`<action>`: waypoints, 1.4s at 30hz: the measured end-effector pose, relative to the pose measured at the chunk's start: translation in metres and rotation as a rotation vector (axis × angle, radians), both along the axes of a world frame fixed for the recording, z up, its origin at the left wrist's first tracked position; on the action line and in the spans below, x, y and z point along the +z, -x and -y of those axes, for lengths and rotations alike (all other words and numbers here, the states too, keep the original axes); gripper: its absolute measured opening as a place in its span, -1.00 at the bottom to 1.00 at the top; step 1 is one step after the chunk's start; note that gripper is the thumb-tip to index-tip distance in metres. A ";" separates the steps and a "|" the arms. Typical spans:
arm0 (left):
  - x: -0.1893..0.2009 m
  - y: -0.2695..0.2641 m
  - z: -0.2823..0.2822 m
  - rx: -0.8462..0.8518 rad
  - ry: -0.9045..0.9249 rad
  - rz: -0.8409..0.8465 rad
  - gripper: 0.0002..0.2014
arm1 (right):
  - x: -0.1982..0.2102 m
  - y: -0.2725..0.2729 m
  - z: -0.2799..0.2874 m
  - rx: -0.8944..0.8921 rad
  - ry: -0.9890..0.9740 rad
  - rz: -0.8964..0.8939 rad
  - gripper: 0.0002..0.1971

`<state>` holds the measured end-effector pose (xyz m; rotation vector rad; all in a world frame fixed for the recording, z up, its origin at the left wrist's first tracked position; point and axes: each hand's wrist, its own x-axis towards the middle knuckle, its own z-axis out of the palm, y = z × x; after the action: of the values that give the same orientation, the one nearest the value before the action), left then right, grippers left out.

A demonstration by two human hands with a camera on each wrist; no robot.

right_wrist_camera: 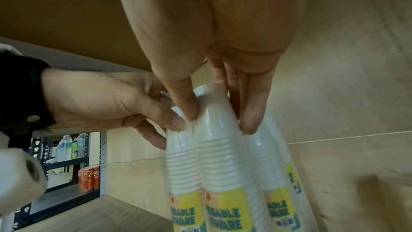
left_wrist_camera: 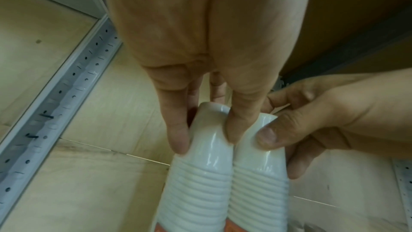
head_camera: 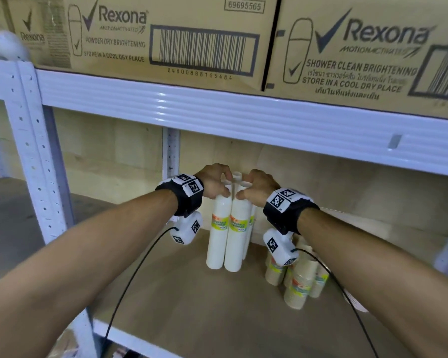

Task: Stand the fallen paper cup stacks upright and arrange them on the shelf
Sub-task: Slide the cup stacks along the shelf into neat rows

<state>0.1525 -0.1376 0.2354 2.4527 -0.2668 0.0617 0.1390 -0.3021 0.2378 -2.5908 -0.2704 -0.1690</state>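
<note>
Two tall white paper cup stacks in clear wrap stand upright side by side on the wooden shelf board [head_camera: 176, 308]. My left hand [head_camera: 221, 188] grips the top of the left stack [head_camera: 217, 241], fingers curled over its cap [left_wrist_camera: 200, 174]. My right hand [head_camera: 245, 189] pinches the top of the right stack [head_camera: 238, 244] between thumb and fingers [right_wrist_camera: 220, 121]. The two stacks touch along their sides. More white stacks [right_wrist_camera: 267, 156] stand just behind them, partly hidden. Several brown paper cup stacks [head_camera: 299, 280] stand upright to the right, under my right wrist.
A white metal beam [head_camera: 217, 109] crosses low above my hands, with Rexona cartons [head_camera: 166, 34] on top. A perforated upright post [head_camera: 34, 156] bounds the left side. The back panel [head_camera: 347, 187] is close behind the stacks. Wrist-camera cables [head_camera: 130, 277] hang across the shelf front.
</note>
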 end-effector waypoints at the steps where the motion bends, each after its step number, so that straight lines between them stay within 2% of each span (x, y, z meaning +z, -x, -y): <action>1: -0.001 -0.001 0.002 -0.001 0.001 0.001 -0.68 | -0.001 0.001 0.002 -0.002 -0.001 -0.003 -0.46; 8: -0.013 -0.010 0.008 0.001 -0.044 0.053 -0.62 | -0.012 -0.003 0.009 -0.015 -0.031 -0.001 -0.48; 15: -0.020 -0.015 0.009 -0.002 -0.024 0.054 -0.64 | -0.021 -0.006 0.012 -0.008 -0.066 -0.007 -0.39; 21: -0.019 -0.018 0.009 -0.007 -0.034 0.031 -0.62 | -0.024 -0.009 0.013 -0.007 -0.067 0.002 -0.39; 26: -0.014 -0.017 0.010 -0.014 -0.067 0.051 -0.61 | -0.021 -0.009 0.013 -0.015 -0.046 0.021 -0.44; 31: -0.003 -0.015 0.010 -0.018 -0.086 0.068 -0.69 | -0.015 -0.006 0.015 -0.017 -0.022 0.052 -0.49; 35: 0.009 -0.010 0.011 -0.034 -0.148 0.066 -0.66 | -0.010 -0.003 0.018 -0.026 -0.024 0.063 -0.50; 39: 0.028 0.007 0.012 -0.036 -0.236 0.121 -0.60 | -0.001 0.008 0.022 -0.023 -0.064 0.077 -0.50; 42: 0.031 0.026 0.010 -0.073 -0.196 0.164 -0.60 | 0.003 0.030 0.026 0.052 -0.144 0.068 -0.55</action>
<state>0.1267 -0.1481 0.2666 2.6334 -0.4526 0.2149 0.1087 -0.3283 0.2413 -2.4359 -0.3372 -0.2497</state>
